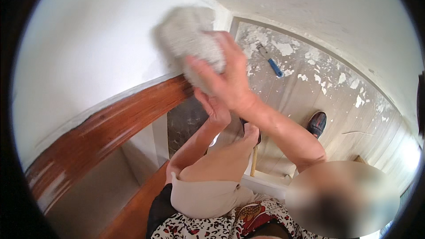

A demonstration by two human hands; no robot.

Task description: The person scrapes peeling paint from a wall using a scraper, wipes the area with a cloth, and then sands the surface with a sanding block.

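Between eleven and twelve o'clock, blurred right hand (232,77), thumb and fingers closed around a thick, fuzzy, pale grey cloth pad (188,35) over the smooth white wall (97,31). Just below it, left hand (215,108) with fingers partly curled near the pad's lower end, grip on it impossible to tell. Glossy reddish-brown wooden rail (119,108) toward nine; slim blue-handled tool (275,67) at two, on a pale plank floor (305,90) strewn with white flakes.
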